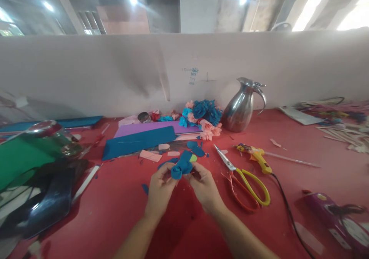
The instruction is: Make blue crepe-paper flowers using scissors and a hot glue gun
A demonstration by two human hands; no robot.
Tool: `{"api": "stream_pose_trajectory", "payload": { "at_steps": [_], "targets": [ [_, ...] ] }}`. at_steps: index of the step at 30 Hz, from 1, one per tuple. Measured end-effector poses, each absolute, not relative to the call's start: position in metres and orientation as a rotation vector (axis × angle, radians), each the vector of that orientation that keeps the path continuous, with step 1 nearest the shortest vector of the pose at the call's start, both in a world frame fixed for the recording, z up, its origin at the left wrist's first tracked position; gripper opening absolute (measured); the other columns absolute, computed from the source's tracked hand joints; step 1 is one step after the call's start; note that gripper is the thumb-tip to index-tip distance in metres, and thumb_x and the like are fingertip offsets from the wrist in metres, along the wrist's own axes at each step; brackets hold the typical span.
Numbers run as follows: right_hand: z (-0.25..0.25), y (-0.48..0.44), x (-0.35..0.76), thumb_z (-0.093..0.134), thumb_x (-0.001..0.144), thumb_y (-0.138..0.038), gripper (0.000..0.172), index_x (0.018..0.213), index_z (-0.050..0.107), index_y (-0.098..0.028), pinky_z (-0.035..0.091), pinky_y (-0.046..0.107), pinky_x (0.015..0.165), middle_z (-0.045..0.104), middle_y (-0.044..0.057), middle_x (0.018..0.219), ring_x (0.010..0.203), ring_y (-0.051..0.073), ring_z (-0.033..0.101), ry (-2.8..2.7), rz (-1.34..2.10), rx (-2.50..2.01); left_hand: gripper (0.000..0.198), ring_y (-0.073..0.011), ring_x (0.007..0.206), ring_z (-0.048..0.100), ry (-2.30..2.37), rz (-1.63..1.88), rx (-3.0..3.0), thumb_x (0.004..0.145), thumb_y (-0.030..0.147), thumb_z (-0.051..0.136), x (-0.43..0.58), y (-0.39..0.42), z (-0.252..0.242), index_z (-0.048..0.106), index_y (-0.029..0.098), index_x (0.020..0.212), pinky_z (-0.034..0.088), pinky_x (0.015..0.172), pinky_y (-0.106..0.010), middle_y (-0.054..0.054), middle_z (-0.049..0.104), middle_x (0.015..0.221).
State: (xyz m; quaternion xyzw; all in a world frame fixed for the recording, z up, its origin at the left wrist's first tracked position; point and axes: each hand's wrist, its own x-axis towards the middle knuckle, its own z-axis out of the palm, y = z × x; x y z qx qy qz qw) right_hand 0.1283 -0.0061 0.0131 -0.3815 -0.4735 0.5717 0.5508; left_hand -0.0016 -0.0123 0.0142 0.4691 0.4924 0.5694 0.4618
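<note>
Both of my hands meet over the red table (115,213), pinched on a rolled blue foam flower (181,168). My left hand (160,188) grips its left side with curled fingers. My right hand (203,188) pinches the right side. A yellow-green bit shows at the flower's top right. Blue foam scraps (196,148) lie just beyond it.
Yellow-handled scissors (245,180) over red ones and a yellow glue gun (256,155) with its black cord lie to the right. A steel jug (242,107), a bunch of blue and pink foam flowers (204,117), blue and purple foam sheets (138,141), and green sheet (20,159) surround.
</note>
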Motion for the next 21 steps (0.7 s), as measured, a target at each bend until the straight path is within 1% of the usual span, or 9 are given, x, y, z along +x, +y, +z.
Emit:
{"api": "stream_pose_trajectory", "payload": {
  "at_steps": [6,8,10,12,14,16,18,21],
  "targets": [
    [0.011,-0.007,0.127,0.063,0.080,-0.038,0.018,0.090,0.068,-0.024,0.044,0.031,0.086,0.066,0.001,0.089,0.085,0.018,0.059,-1.164,1.404,-0.817,0.009,-0.0185,0.079,0.059,1.253,1.422,1.194,0.068,0.026,0.073,0.001,-0.015,0.024,0.067,0.019,0.070,0.047,0.076,-0.027,-0.002,0.065,0.076],
    [0.011,-0.007,0.127,0.063,0.080,-0.038,0.018,0.091,0.068,-0.025,0.044,0.030,0.087,0.067,0.001,0.090,0.087,0.018,0.060,-1.166,1.434,-0.805,0.010,-0.0186,0.079,0.059,1.221,1.423,1.185,0.065,0.023,0.074,0.001,-0.016,0.027,0.067,0.020,0.071,0.047,0.076,-0.026,-0.001,0.064,0.075],
    [0.012,-0.007,0.127,0.063,0.080,-0.037,0.018,0.092,0.069,-0.025,0.044,0.031,0.088,0.067,0.001,0.090,0.089,0.019,0.060,-1.164,1.439,-0.801,0.016,-0.0187,0.082,0.059,1.130,1.414,1.126,0.064,0.022,0.075,-0.001,-0.016,0.028,0.068,0.022,0.079,0.047,0.078,-0.027,-0.001,0.065,0.080],
    [0.011,-0.006,0.128,0.063,0.080,-0.036,0.018,0.093,0.070,-0.025,0.043,0.032,0.090,0.067,0.002,0.091,0.092,0.020,0.060,-1.162,1.438,-0.792,0.027,-0.0192,0.085,0.060,1.020,1.377,1.053,0.065,0.022,0.074,-0.003,-0.016,0.027,0.070,0.025,0.092,0.047,0.080,-0.028,-0.003,0.066,0.087],
    [0.010,-0.006,0.128,0.064,0.080,-0.036,0.019,0.095,0.070,-0.025,0.043,0.033,0.090,0.068,0.002,0.092,0.093,0.021,0.060,-1.159,1.447,-0.790,0.033,-0.0202,0.090,0.060,0.957,1.342,1.018,0.065,0.021,0.073,-0.005,-0.015,0.026,0.071,0.025,0.098,0.047,0.083,-0.029,-0.004,0.067,0.095],
    [0.009,-0.006,0.128,0.065,0.080,-0.036,0.020,0.095,0.070,-0.025,0.043,0.034,0.091,0.068,0.002,0.094,0.093,0.021,0.060,-1.158,1.456,-0.792,0.031,-0.0216,0.095,0.059,0.946,1.328,1.016,0.063,0.020,0.074,-0.007,-0.014,0.025,0.073,0.025,0.094,0.046,0.086,-0.030,-0.005,0.066,0.100],
    [0.008,-0.005,0.128,0.065,0.080,-0.037,0.019,0.094,0.070,-0.025,0.043,0.034,0.090,0.068,0.003,0.093,0.091,0.021,0.060,-1.158,1.455,-0.795,0.024,-0.0218,0.096,0.058,0.950,1.334,1.023,0.062,0.020,0.075,-0.009,-0.013,0.025,0.075,0.023,0.086,0.045,0.086,-0.030,-0.005,0.065,0.100],
    [0.008,-0.005,0.128,0.065,0.080,-0.038,0.019,0.093,0.071,-0.025,0.043,0.034,0.090,0.068,0.003,0.092,0.089,0.021,0.060,-1.164,1.443,-0.803,0.022,-0.0198,0.089,0.058,0.910,1.336,1.009,0.061,0.017,0.075,-0.012,-0.011,0.028,0.075,0.024,0.082,0.046,0.079,-0.028,-0.004,0.065,0.093]
  ]
}}
